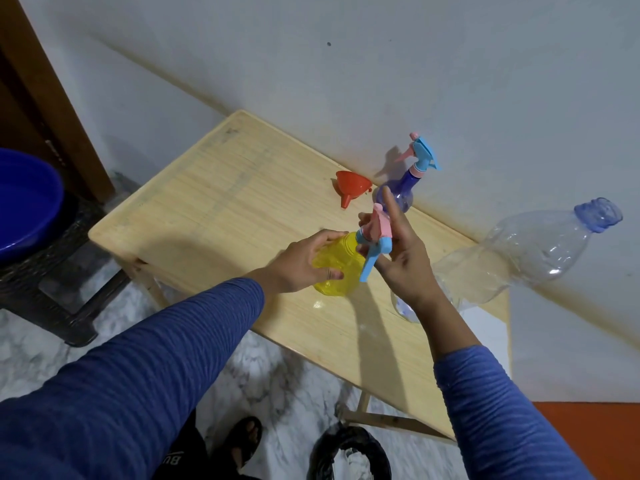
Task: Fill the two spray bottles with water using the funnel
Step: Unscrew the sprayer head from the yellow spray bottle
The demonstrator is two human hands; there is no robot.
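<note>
A yellow spray bottle [341,268] stands on the wooden table [221,209], and my left hand [304,261] grips its body. My right hand [403,258] touches its pink and blue spray head [375,237], thumb and fingers around the nozzle part, index finger pointing up. A purple spray bottle [401,192] with a blue and pink head stands near the wall. The red funnel [351,190] lies on its side next to the purple bottle. A large clear plastic water bottle [519,258] with a blue neck stands at the right, partly behind my right wrist.
A blue basin [24,202] rests on a dark stool at the left. A black bin [349,452] stands on the marble floor under the table's near edge. The table's far edge is against the white wall.
</note>
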